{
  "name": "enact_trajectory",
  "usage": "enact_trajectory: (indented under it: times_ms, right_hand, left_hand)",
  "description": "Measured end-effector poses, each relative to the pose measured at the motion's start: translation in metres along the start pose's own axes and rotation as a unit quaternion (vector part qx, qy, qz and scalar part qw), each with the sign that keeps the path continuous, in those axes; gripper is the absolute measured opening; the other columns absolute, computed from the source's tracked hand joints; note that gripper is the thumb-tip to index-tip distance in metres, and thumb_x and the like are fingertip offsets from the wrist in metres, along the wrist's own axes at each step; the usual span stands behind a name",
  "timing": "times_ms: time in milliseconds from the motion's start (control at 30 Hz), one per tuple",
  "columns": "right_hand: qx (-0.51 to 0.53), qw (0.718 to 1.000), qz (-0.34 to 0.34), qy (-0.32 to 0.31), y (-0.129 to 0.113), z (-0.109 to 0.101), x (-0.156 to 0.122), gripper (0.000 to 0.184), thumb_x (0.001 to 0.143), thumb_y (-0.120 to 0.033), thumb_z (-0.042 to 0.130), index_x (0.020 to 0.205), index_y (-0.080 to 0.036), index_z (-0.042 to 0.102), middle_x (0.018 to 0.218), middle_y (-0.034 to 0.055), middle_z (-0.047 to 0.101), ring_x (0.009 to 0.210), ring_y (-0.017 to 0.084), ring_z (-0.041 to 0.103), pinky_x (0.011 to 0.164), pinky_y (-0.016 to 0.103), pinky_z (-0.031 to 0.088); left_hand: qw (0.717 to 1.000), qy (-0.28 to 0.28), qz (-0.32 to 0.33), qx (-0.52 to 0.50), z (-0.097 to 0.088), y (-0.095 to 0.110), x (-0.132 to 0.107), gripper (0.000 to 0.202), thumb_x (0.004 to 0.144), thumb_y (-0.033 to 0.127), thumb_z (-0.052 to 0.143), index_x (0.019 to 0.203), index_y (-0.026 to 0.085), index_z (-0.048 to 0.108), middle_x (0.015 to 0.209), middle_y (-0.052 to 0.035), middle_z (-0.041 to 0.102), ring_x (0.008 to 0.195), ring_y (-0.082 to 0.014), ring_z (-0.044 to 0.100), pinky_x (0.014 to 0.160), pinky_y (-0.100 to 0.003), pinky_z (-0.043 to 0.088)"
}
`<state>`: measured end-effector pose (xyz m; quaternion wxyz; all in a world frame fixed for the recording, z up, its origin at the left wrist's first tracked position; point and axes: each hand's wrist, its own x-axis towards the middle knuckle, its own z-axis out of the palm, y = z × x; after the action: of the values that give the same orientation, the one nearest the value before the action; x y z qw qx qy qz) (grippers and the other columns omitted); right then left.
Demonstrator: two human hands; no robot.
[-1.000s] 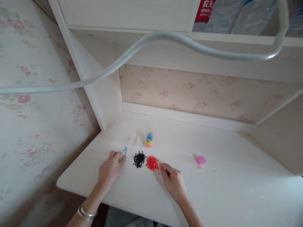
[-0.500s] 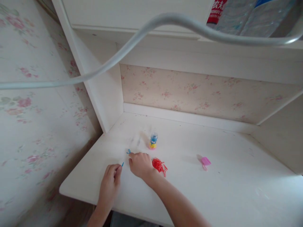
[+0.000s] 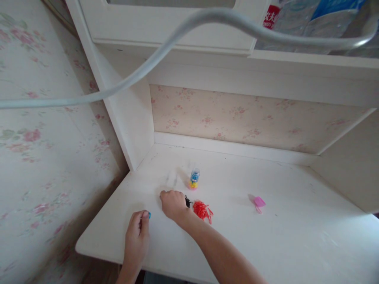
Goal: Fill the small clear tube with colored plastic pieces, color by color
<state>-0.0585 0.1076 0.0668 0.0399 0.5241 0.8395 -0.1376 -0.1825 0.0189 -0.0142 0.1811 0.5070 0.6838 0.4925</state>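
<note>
My left hand (image 3: pixel 137 230) is closed just above the front left of the white table, pinching a blue rubber band (image 3: pixel 149 215); only a small bit shows past the thumb. To its right, my right hand (image 3: pixel 174 204) rests low on the table with the fingers curled together, and what they hold, if anything, is hidden. A small black bundle (image 3: pixel 187 201) shows partly behind the right wrist. Beside it lies a pile of red rubber bands (image 3: pixel 202 210). A small clear jar (image 3: pixel 194 178) with blue, yellow and pink contents stands behind the right hand.
A pink piece (image 3: pixel 259 202) lies on the white table (image 3: pixel 296 236) to the right. Across the upper view runs a pale tube (image 3: pixel 166 45), close to the camera. Plastic bottles (image 3: pixel 328 23) sit on the shelf above. A side panel (image 3: pixel 133 122) bounds the table's back left.
My left hand has drawn slightly down and left with the blue rubber band. The blue loop by my right fingertips is no longer visible. The black bundle has come into view. The camera has shifted slightly.
</note>
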Motion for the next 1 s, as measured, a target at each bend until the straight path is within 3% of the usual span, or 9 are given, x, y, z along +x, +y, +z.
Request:
enact_trajectory:
  times_ms: [100, 167, 267, 333, 400, 500, 600, 833, 1000]
  right_hand:
    - [0.031, 0.998, -0.010, 0.052, 0.006, -0.002, -0.013, 0.033, 0.095, -0.030, 0.033, 0.108, -0.022, 0.062, 0.097, 0.0095, 0.070, 0.087, 0.021, 0.066, 0.070, 0.029, 0.047]
    - [0.106, 0.988, -0.024, 0.109, 0.018, -0.008, -0.023, 0.034, 0.096, -0.034, 0.032, 0.104, -0.024, 0.064, 0.090, 0.0053, 0.071, 0.079, 0.016, 0.065, 0.066, 0.024, 0.044]
    - [0.272, 0.940, -0.027, 0.204, 0.047, -0.024, -0.034, 0.033, 0.093, -0.037, 0.038, 0.097, -0.022, 0.067, 0.067, -0.0001, 0.065, 0.058, 0.010, 0.057, 0.054, 0.019, 0.036]
    - [0.347, 0.905, 0.011, 0.246, 0.073, -0.037, -0.035, 0.033, 0.089, -0.040, 0.043, 0.093, -0.020, 0.068, 0.057, -0.0027, 0.057, 0.049, 0.008, 0.048, 0.047, 0.018, 0.031]
    - [0.389, 0.875, 0.056, 0.283, 0.098, -0.048, -0.033, 0.034, 0.084, -0.043, 0.048, 0.091, -0.018, 0.069, 0.056, -0.0032, 0.055, 0.045, 0.007, 0.041, 0.044, 0.018, 0.027]
    - [0.420, 0.856, 0.090, 0.287, 0.126, -0.057, -0.026, 0.034, 0.078, -0.044, 0.054, 0.090, -0.017, 0.069, 0.060, -0.0020, 0.058, 0.045, 0.006, 0.037, 0.042, 0.018, 0.025]
    - [0.440, 0.852, 0.094, 0.266, 0.136, -0.056, -0.020, 0.035, 0.076, -0.044, 0.055, 0.091, -0.017, 0.070, 0.066, -0.0003, 0.062, 0.045, 0.006, 0.037, 0.043, 0.018, 0.026]
    - [0.398, 0.875, 0.081, 0.262, 0.135, -0.049, -0.012, 0.031, 0.078, -0.041, 0.052, 0.087, -0.017, 0.070, 0.071, 0.0013, 0.066, 0.051, 0.008, 0.046, 0.048, 0.020, 0.031]
    - [0.389, 0.877, 0.082, 0.269, 0.138, -0.048, -0.010, 0.031, 0.077, -0.039, 0.052, 0.088, -0.018, 0.071, 0.071, 0.0014, 0.066, 0.052, 0.008, 0.047, 0.049, 0.020, 0.031]
  left_hand:
    - [1.000, -0.003, -0.015, -0.007, 0.000, 0.003, -0.001, 0.034, 0.088, 0.051, 0.038, 0.085, 0.020, 0.053, 0.071, -0.0002, 0.056, 0.065, -0.0173, 0.054, 0.063, -0.029, 0.045]
    - [1.000, -0.009, -0.023, -0.004, -0.001, 0.005, -0.001, 0.033, 0.088, 0.050, 0.038, 0.085, 0.020, 0.053, 0.069, 0.0005, 0.055, 0.063, -0.0169, 0.054, 0.061, -0.029, 0.045]
    - [1.000, -0.015, -0.025, 0.004, -0.001, 0.005, -0.001, 0.032, 0.088, 0.050, 0.038, 0.085, 0.021, 0.052, 0.069, 0.0004, 0.056, 0.063, -0.0176, 0.054, 0.060, -0.029, 0.044]
    - [1.000, -0.016, -0.020, 0.009, 0.000, 0.004, -0.002, 0.033, 0.088, 0.050, 0.038, 0.085, 0.021, 0.053, 0.071, -0.0006, 0.057, 0.065, -0.0185, 0.056, 0.060, -0.030, 0.045]
    - [1.000, -0.018, -0.013, 0.012, 0.000, 0.002, -0.002, 0.033, 0.088, 0.049, 0.037, 0.086, 0.021, 0.054, 0.073, -0.0015, 0.059, 0.067, -0.0192, 0.057, 0.060, -0.030, 0.045]
    - [1.000, -0.022, 0.000, 0.019, 0.000, 0.003, -0.002, 0.033, 0.088, 0.049, 0.038, 0.085, 0.021, 0.055, 0.075, -0.0020, 0.060, 0.069, -0.0193, 0.058, 0.061, -0.030, 0.045]
    - [0.999, -0.026, 0.012, 0.027, 0.000, 0.005, -0.001, 0.033, 0.088, 0.049, 0.040, 0.083, 0.021, 0.056, 0.075, -0.0016, 0.061, 0.069, -0.0184, 0.058, 0.062, -0.029, 0.045]
    - [0.999, -0.031, 0.025, 0.022, -0.001, 0.006, -0.002, 0.032, 0.089, 0.047, 0.041, 0.085, 0.020, 0.058, 0.078, -0.0015, 0.061, 0.069, -0.0169, 0.056, 0.064, -0.029, 0.044]
    - [0.999, -0.034, 0.020, 0.024, 0.000, 0.005, -0.001, 0.032, 0.089, 0.047, 0.042, 0.086, 0.020, 0.058, 0.078, -0.0016, 0.061, 0.070, -0.0170, 0.056, 0.065, -0.029, 0.044]
